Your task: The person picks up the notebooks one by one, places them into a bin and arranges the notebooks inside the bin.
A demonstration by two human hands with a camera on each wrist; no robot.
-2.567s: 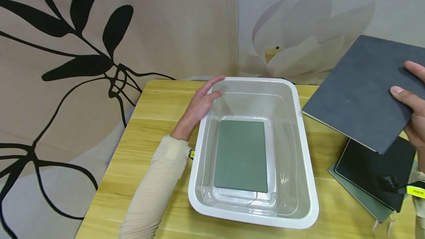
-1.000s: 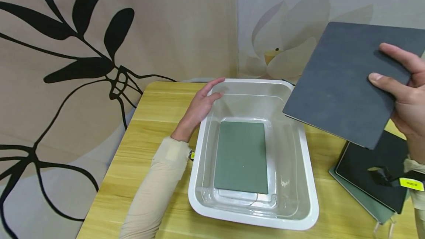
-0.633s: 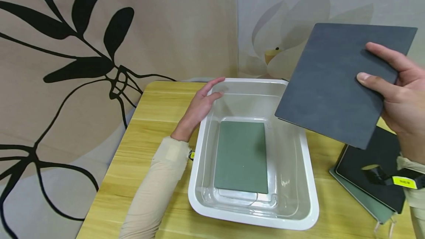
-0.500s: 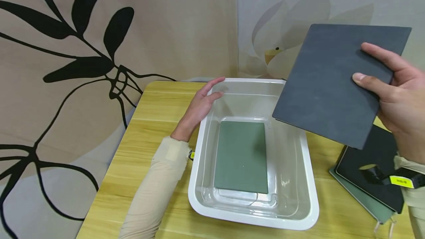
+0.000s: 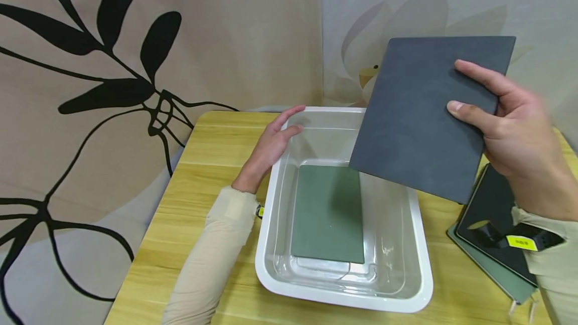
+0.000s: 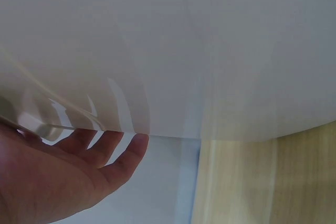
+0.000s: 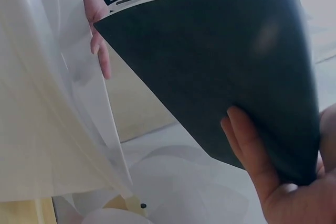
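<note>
A dark blue-grey notebook [image 5: 429, 114] is in my right hand [image 5: 519, 129], thumb and index finger on its upper cover and other fingers beneath, as the right wrist view shows. The notebook is tilted above the right side of a white plastic basin [image 5: 347, 297]. Flat on the basin floor lies a green notebook [image 5: 327, 214], partly shaded. My left hand [image 5: 273, 142] grips the basin's rim at the far left corner, thumb inside. In the left wrist view its fingers [image 6: 126, 161] lie against the basin's outer wall.
Right of the basin, a black notebook [image 5: 487, 214] rests on another green notebook [image 5: 501, 275] with ribbon ends, partly hidden by my right wrist. The wooden table [image 5: 217, 154] meets a patterned curtain-like backdrop [image 5: 262, 29] at its far edge.
My right hand has carried the blue-grey notebook leftward from over the black notebook to above the basin's right side. My left hand and the basin have stayed in place.
</note>
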